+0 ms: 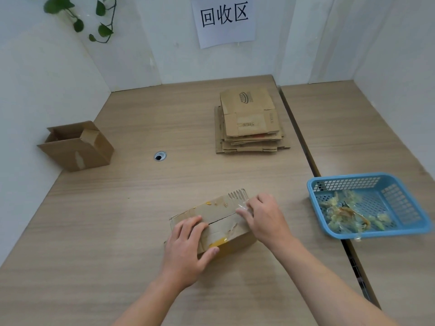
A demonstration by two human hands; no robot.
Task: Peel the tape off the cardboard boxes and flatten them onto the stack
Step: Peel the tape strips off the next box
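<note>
Left hand (188, 241) covers box (219, 208) seam; right hand (263, 217) pinches faint tape (243, 205).

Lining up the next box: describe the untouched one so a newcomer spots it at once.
On the wooden table, look along the left edge by the white wall. An open cardboard box stands there upright. Unlike the taped box near the front or the flattened stack, it stands alone.
</note>
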